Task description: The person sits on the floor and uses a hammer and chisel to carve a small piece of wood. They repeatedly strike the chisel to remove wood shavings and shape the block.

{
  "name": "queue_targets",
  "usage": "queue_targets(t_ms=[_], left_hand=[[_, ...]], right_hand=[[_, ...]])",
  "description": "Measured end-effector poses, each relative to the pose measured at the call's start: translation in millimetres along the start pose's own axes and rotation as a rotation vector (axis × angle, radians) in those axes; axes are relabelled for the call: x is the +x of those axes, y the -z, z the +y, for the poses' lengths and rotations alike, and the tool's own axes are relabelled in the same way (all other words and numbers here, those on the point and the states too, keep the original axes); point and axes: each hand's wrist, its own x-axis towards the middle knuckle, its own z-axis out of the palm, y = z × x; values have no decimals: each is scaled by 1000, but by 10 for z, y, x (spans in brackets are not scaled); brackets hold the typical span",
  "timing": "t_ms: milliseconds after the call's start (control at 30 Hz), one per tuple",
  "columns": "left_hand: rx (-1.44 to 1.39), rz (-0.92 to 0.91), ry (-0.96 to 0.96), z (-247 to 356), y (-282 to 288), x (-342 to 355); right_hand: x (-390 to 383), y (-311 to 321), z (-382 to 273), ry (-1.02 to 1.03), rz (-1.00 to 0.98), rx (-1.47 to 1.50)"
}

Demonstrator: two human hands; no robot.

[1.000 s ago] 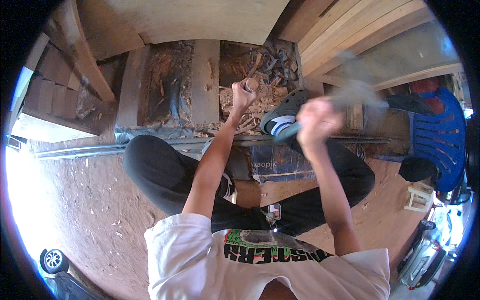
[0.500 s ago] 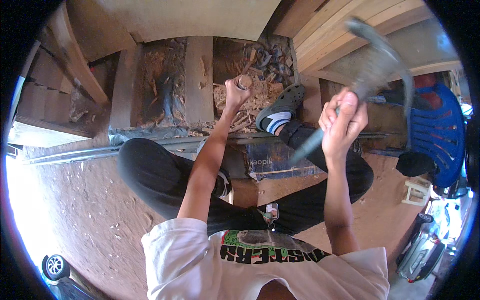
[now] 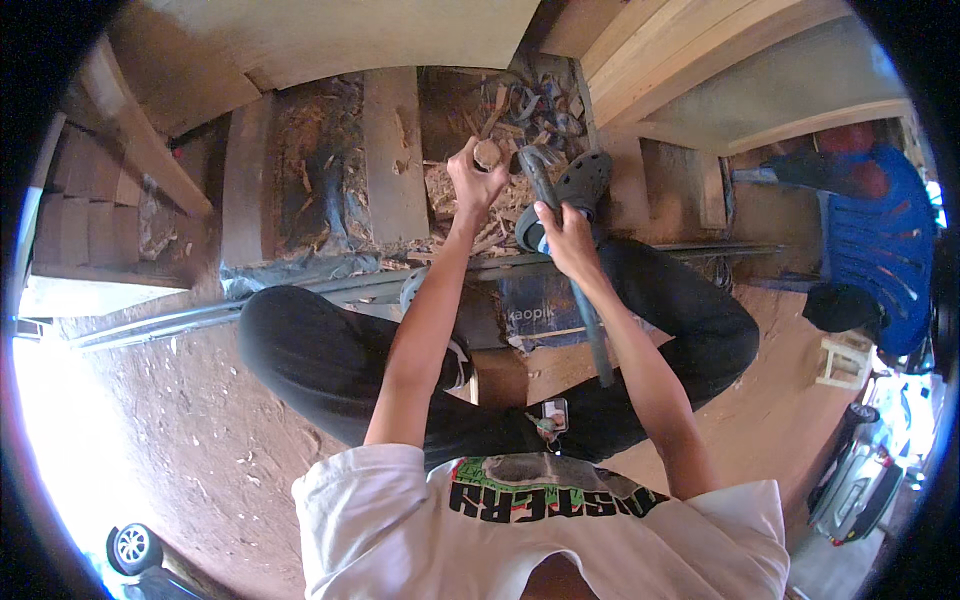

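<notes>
My left hand (image 3: 474, 187) is wrapped round what looks like a wooden-handled chisel (image 3: 487, 154); the round butt faces up, and its working end is mostly hidden by the hand. Wood chips (image 3: 447, 205) lie about a chipped wooden workpiece below it. In my right hand (image 3: 571, 243) is a hammer (image 3: 592, 335) with a long grey-blue handle, gripped partway along. The hammer's head is just right of the chisel butt, with a small gap seeming to lie between them. The handle slants down toward my lap.
My foot in a dark clog (image 3: 580, 185) is close by on the right. Wooden boards (image 3: 395, 150) lie across the work spot, with panels (image 3: 340, 35) beyond. Someone sits on a blue plastic chair (image 3: 885, 245) at right. Metal rods (image 3: 190, 318) run across the ground before me.
My right hand has swung the hammer down and leftward, from high at right to beside the chisel. My left hand keeps its grip almost in place.
</notes>
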Motion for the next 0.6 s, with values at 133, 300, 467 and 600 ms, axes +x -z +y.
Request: queue_targets(t_ms=[133,300,467,600], left_hand=[[47,-67,173,-221,-60,99],[-26,-34,190,-485,-159,220],[195,-36,163,-324,-259,587],[265,-64,265,-232,-276,839]], right_hand=[[188,-579,202,-135,43,-94],[148,-934,398,11,142,-103],[174,-937,433,1,138,-43],[199,-987,431,-34,153,-115]])
